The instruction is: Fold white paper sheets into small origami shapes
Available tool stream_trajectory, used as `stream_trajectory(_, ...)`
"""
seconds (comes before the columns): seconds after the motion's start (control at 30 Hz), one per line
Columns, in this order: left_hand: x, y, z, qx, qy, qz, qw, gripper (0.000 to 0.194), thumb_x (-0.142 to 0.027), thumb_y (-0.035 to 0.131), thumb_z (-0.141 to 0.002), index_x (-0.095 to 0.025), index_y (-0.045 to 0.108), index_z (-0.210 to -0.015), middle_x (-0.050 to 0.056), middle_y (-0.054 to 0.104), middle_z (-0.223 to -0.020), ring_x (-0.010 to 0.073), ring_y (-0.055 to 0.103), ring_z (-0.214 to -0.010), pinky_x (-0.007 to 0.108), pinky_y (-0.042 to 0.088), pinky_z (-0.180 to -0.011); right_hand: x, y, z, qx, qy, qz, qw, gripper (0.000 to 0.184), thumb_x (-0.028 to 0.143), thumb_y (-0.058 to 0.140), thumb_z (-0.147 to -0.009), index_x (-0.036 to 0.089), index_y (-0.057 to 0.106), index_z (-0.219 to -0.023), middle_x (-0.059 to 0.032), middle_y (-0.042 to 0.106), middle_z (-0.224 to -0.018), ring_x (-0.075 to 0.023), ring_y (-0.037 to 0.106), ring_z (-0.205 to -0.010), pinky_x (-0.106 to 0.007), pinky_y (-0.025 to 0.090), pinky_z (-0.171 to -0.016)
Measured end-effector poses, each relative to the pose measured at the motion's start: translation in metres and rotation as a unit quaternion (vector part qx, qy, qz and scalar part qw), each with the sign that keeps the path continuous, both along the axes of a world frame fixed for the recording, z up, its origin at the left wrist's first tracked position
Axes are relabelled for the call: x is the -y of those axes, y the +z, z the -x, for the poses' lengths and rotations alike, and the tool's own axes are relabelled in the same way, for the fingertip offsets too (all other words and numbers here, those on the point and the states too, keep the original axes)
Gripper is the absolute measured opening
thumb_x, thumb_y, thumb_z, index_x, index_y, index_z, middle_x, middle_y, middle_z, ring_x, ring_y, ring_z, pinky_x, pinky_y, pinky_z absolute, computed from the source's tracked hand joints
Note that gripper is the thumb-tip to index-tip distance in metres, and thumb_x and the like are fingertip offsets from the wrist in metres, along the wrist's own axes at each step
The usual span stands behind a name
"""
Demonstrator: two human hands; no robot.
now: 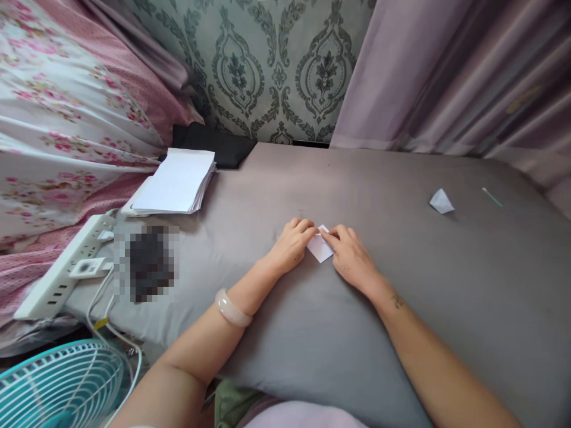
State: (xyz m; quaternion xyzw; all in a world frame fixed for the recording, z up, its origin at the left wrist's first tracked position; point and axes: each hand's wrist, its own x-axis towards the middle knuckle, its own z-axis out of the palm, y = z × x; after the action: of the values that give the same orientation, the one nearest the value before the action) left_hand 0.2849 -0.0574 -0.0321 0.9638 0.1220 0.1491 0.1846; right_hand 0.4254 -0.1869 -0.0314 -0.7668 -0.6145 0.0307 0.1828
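Observation:
A small folded piece of white paper (320,249) lies on the grey sheet with one corner toward me. From its left side my left hand (293,242) pinches the upper edge, thumb and fingers together. On the opposite side my right hand (350,252) has its fingertips closed on the paper's upper right edge. The two hands almost meet at the top of the paper, and their fingers cover part of it. A pale bangle (232,309) circles my left forearm.
A folded white paper shape (441,202) and a thin green stick (492,197) lie at the right. Stacked white sheets (176,181) sit at the left, near a power strip (62,267) with cables. A turquoise fan (66,386) stands at the lower left.

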Motion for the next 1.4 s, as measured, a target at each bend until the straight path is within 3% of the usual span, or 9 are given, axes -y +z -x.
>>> stream_trajectory(0.07,-0.002,-0.001,-0.001,-0.006,-0.066,-0.015,0.998,0.046,0.000,0.031,-0.084,-0.017,0.054,-0.119,0.010,0.055,-0.118,0.0202,0.048,-0.106,0.033,0.041,-0.095,0.002,-0.003,-0.011,-0.096,0.016,-0.041,0.994,0.054,-0.002,0.035,-0.079,0.021,0.063,-0.119,-0.0075,0.062,-0.108,-0.0203,0.054,-0.099,-0.035,0.045,-0.088)
stream_trajectory(0.17,-0.003,0.000,-0.001,-0.025,-0.084,-0.025,0.996,0.046,-0.001,0.031,-0.084,-0.017,0.056,-0.119,0.009,0.058,-0.114,0.0192,0.050,-0.105,0.029,0.042,-0.093,0.007,-0.005,-0.019,-0.180,0.008,-0.088,0.980,0.052,-0.002,0.036,-0.075,0.021,0.065,-0.112,-0.0043,0.065,-0.109,-0.0159,0.059,-0.099,-0.030,0.045,-0.091)
stream_trajectory(0.43,0.004,0.003,-0.002,-0.066,-0.057,-0.063,0.994,0.044,-0.005,0.032,-0.088,-0.015,0.058,-0.121,0.008,0.051,-0.139,0.0206,0.050,-0.105,0.032,0.045,-0.091,0.020,0.009,0.014,0.087,-0.053,0.006,0.995,0.037,0.008,0.036,-0.087,0.015,0.068,-0.105,-0.0122,0.062,-0.101,-0.0240,0.054,-0.092,-0.035,0.046,-0.076)
stream_trajectory(0.67,-0.004,-0.007,-0.007,-0.032,-0.039,0.003,0.999,0.046,0.002,0.036,-0.080,-0.016,0.061,-0.115,0.004,0.057,-0.134,0.0185,0.051,-0.097,0.031,0.045,-0.091,0.025,0.014,0.014,0.076,-0.071,0.019,0.994,0.034,0.005,0.038,-0.084,0.015,0.068,-0.096,-0.0111,0.062,-0.105,-0.0225,0.054,-0.095,-0.033,0.045,-0.077)
stream_trajectory(0.9,-0.005,-0.008,-0.010,-0.003,-0.024,0.028,0.999,0.048,0.003,0.037,-0.077,-0.019,0.063,-0.110,0.003,0.061,-0.128,0.0178,0.054,-0.097,0.034,0.043,-0.093,0.015,0.008,0.032,0.079,-0.009,0.002,0.997,0.045,0.003,0.034,-0.086,0.013,0.055,-0.124,-0.0126,0.059,-0.112,-0.0234,0.051,-0.099,-0.035,0.045,-0.081)
stream_trajectory(1.03,-0.004,-0.011,-0.009,0.011,-0.004,0.048,0.999,0.046,0.000,0.039,-0.076,-0.021,0.064,-0.108,0.003,0.062,-0.124,0.0190,0.053,-0.096,0.035,0.043,-0.092,0.012,0.006,0.035,0.133,0.000,0.024,0.991,0.045,0.001,0.034,-0.084,0.012,0.058,-0.120,-0.0136,0.060,-0.105,-0.0249,0.050,-0.090,-0.037,0.043,-0.076)
stream_trajectory(1.13,-0.001,-0.014,-0.006,0.047,0.070,0.068,0.994,0.034,-0.006,0.041,-0.082,-0.018,0.063,-0.105,0.008,0.063,-0.113,0.0202,0.052,-0.097,0.036,0.043,-0.091,0.007,0.009,0.033,0.148,0.001,0.015,0.989,0.036,0.003,0.037,-0.083,0.013,0.065,-0.104,-0.0132,0.061,-0.096,-0.0245,0.049,-0.085,-0.037,0.041,-0.073)
stream_trajectory(1.27,0.002,-0.015,-0.005,0.059,0.185,0.098,0.976,0.015,-0.025,0.053,-0.086,-0.016,0.062,-0.093,0.010,0.057,-0.095,0.0225,0.050,-0.095,0.039,0.043,-0.089,-0.001,0.010,0.027,0.099,-0.033,-0.033,0.994,0.021,0.013,0.045,-0.084,0.019,0.064,-0.079,-0.0099,0.061,-0.089,-0.0219,0.051,-0.084,-0.033,0.040,-0.070)
stream_trajectory(1.4,0.001,-0.012,-0.010,0.013,0.186,0.121,0.975,0.011,-0.026,0.058,-0.083,-0.016,0.062,-0.085,0.008,0.054,-0.091,0.0222,0.049,-0.095,0.039,0.041,-0.090,-0.008,0.003,0.017,0.013,-0.070,-0.072,0.995,0.024,0.030,0.048,-0.089,0.021,0.060,-0.071,-0.0061,0.060,-0.084,-0.0197,0.053,-0.083,-0.031,0.041,-0.070)
